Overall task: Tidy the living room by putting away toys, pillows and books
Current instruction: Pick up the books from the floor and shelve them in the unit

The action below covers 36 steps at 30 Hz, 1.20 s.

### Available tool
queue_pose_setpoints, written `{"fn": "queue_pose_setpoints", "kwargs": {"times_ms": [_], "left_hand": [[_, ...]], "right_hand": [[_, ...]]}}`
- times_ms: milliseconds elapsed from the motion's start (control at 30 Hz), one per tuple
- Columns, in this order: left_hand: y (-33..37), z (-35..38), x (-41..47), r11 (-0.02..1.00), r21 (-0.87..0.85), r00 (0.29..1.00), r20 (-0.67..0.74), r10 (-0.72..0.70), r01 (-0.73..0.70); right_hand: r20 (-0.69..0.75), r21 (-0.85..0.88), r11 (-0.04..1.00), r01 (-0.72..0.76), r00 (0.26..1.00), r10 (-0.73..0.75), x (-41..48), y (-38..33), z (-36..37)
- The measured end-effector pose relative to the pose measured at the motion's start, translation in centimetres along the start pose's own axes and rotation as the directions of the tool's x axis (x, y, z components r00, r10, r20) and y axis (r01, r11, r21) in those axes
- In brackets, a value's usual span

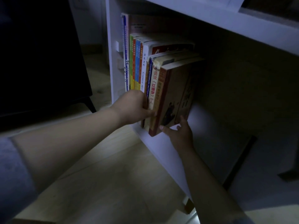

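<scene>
A row of upright books (pixel 137 62) stands at the left end of a white shelf compartment (pixel 202 120). The rightmost ones stick out towards me: a thick brown book (pixel 176 94) and a cream one with red lettering (pixel 153 88). My left hand (pixel 134 107) grips the near edge of these protruding books from the left, thumb on the spines. My right hand (pixel 179 131) holds the lower front corner of the brown book, thumb under the spine and fingers on its cover.
The room is dim. A dark cabinet on thin legs (pixel 40 62) stands left of the white bookcase side panel (pixel 113 50). The light wooden floor (pixel 105 175) lies below. The shelf space right of the books is in shadow.
</scene>
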<state>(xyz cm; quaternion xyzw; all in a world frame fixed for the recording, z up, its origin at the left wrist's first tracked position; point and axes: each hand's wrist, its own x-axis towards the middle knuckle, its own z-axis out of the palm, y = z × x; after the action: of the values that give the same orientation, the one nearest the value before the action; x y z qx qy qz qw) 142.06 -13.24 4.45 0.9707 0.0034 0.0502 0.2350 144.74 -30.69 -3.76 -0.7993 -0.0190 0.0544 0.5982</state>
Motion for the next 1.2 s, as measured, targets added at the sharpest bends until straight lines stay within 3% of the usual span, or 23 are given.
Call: {"fn": "queue_pose_setpoints", "kwargs": {"times_ms": [100,267,467,667,767,900,1000,1067,1200], "left_hand": [[0.1,-0.5,-0.6,1.000,-0.011,1.000,-0.008,-0.014,0.014],[0.2,-1.6,-2.9,0.996,0.029,0.996,0.014,-0.085,0.085],[0.0,-4.1,-9.4,0.991,0.025,0.989,0.056,-0.133,0.132],[-1.0,-8.8,-19.4,0.942,-0.054,0.944,0.025,-0.329,0.330],[-1.2,-11.7,-25.2,0.892,-0.083,0.894,-0.017,-0.447,0.444],[-0.9,-15.7,-33.8,0.788,-0.137,0.764,-0.194,-0.616,0.600],[-0.8,-17.4,-38.1,0.726,-0.231,0.658,-0.312,-0.686,0.647],[-1.7,-17.7,-42.1,0.673,-0.250,0.591,-0.333,-0.735,0.696],[-4.4,-16.2,-50.3,0.606,-0.174,0.565,-0.232,-0.792,0.777]], "right_hand": [[-0.048,-0.016,1.000,-0.002,0.999,0.001,-1.2,-0.7,-0.3],[-0.009,0.001,0.999,0.042,0.999,-0.042,-4.6,-2.5,-0.9],[0.204,0.064,0.985,0.159,0.964,-0.169,-8.8,-5.9,-0.8],[0.395,0.158,0.966,0.204,0.884,-0.251,-12.2,-10.5,2.2],[0.525,0.180,0.960,0.214,0.805,-0.278,-14.6,-12.6,4.8],[0.707,0.210,0.941,0.266,0.623,-0.334,-20.4,-16.0,9.1],[0.761,0.262,0.915,0.306,0.517,-0.391,-23.9,-17.8,11.1],[0.800,0.284,0.897,0.338,0.431,-0.416,-26.8,-18.8,13.1],[0.873,0.279,0.868,0.412,0.268,-0.408,-32.9,-18.9,17.1]]}}
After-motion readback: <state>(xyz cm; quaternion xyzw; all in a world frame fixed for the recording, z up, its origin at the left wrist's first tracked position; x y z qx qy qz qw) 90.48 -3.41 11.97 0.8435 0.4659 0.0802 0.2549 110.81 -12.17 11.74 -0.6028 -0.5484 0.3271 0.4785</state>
